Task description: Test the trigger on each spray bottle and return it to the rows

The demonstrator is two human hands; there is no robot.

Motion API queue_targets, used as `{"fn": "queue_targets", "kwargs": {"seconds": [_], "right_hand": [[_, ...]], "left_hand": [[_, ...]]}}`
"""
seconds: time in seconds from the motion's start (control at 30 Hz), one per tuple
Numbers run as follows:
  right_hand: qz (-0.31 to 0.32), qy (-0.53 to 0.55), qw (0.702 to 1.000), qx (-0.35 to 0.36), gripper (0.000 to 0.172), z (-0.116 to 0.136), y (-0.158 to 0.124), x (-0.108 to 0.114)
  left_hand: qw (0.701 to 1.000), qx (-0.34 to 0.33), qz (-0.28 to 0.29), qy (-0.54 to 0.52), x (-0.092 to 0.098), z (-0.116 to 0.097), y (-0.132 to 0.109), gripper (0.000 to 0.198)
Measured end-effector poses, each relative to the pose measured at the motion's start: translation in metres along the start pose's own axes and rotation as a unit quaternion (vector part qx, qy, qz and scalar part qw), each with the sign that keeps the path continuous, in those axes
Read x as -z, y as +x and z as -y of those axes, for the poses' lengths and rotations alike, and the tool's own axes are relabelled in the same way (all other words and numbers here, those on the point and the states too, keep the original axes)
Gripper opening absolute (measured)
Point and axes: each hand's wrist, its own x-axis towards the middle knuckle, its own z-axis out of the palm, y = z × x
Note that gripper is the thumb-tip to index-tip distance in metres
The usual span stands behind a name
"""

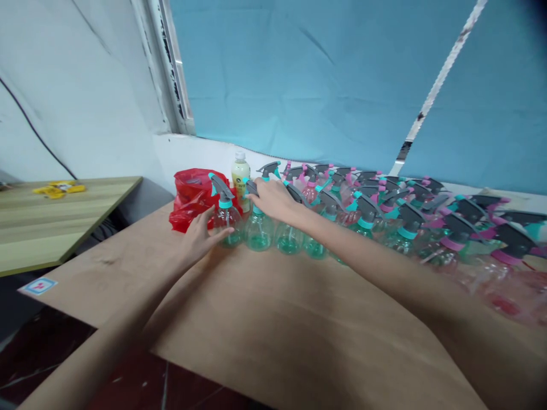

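My left hand is curved around the left side of a clear green spray bottle with a grey and turquoise trigger head. Its thumb lies across the front of the bottle. My right hand reaches over from the right and grips the head of a neighbouring green spray bottle, which stands upright on the table. Some of its fingertips are hidden. Right beside these, another green spray bottle stands partly under my right forearm.
Several green and pink spray bottles crowd the back and right of the wooden table. Behind my left hand sit a red plastic bag and a white-capped drink bottle. Yellow items lie on a side table.
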Motion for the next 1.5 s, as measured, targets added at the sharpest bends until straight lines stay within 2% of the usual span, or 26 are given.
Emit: {"fn": "queue_targets", "kwargs": {"seconds": [0.1,0.13,0.2,0.3,0.33,0.37,0.5,0.63,0.73,0.8,0.93,1.03,1.13,1.3,1.37,1.5], "right_hand": [[0.008,0.013,1.000,0.011,0.036,0.002,-0.007,0.004],[0.011,0.017,1.000,0.017,0.036,0.003,-0.011,0.006],[0.017,0.024,0.999,0.030,0.034,0.007,-0.023,0.010],[0.019,0.043,0.997,0.053,0.034,0.013,-0.050,0.020],[0.022,0.053,0.997,0.059,0.034,0.015,-0.060,0.025],[0.024,0.064,0.996,0.065,0.035,0.017,-0.072,0.030],[0.055,0.069,0.994,0.063,0.035,0.017,-0.120,0.053],[0.075,0.075,0.994,0.036,0.038,0.002,-0.162,0.074],[0.080,0.157,0.984,0.022,0.038,-0.024,-0.187,0.087],[0.102,0.223,0.969,0.025,0.046,-0.045,-0.202,0.093],[0.116,0.305,0.945,-0.009,0.077,-0.083,-0.232,0.098],[0.081,0.329,0.941,-0.019,0.083,-0.101,-0.250,0.091],[0.008,0.350,0.936,-0.027,0.070,-0.108,-0.261,0.081],[-0.043,0.468,0.878,-0.086,0.036,-0.111,-0.264,0.070],[-0.076,0.480,0.869,-0.092,0.026,-0.113,-0.263,0.067],[-0.095,0.471,0.870,-0.107,0.023,-0.119,-0.258,0.061]], "left_hand": [[0.997,0.008,-0.077,0.004,0.006,-0.010,-0.016,0.071],[0.992,0.002,-0.129,-0.007,0.008,-0.015,-0.023,0.066],[0.988,-0.004,-0.150,-0.045,0.011,-0.027,-0.041,0.055],[0.993,-0.006,-0.089,-0.073,0.008,-0.050,-0.070,0.044],[0.996,-0.016,-0.036,-0.082,0.005,-0.058,-0.079,0.044],[0.995,-0.024,-0.020,-0.095,0.001,-0.068,-0.087,0.046],[0.983,-0.045,0.129,-0.126,-0.014,-0.108,-0.110,0.072],[0.969,-0.071,0.197,-0.130,-0.030,-0.140,-0.120,0.078],[0.948,-0.095,0.248,-0.174,-0.044,-0.156,-0.120,0.077],[0.934,-0.108,0.271,-0.205,-0.054,-0.167,-0.117,0.075],[0.913,-0.123,0.302,-0.246,-0.075,-0.191,-0.111,0.079],[0.904,-0.121,0.320,-0.256,-0.094,-0.209,-0.109,0.084],[0.893,-0.135,0.339,-0.266,-0.113,-0.226,-0.107,0.086],[0.862,-0.185,0.365,-0.300,-0.138,-0.249,-0.099,0.083],[0.859,-0.188,0.367,-0.305,-0.144,-0.253,-0.095,0.081],[0.865,-0.192,0.363,-0.290,-0.147,-0.252,-0.088,0.084]]}}
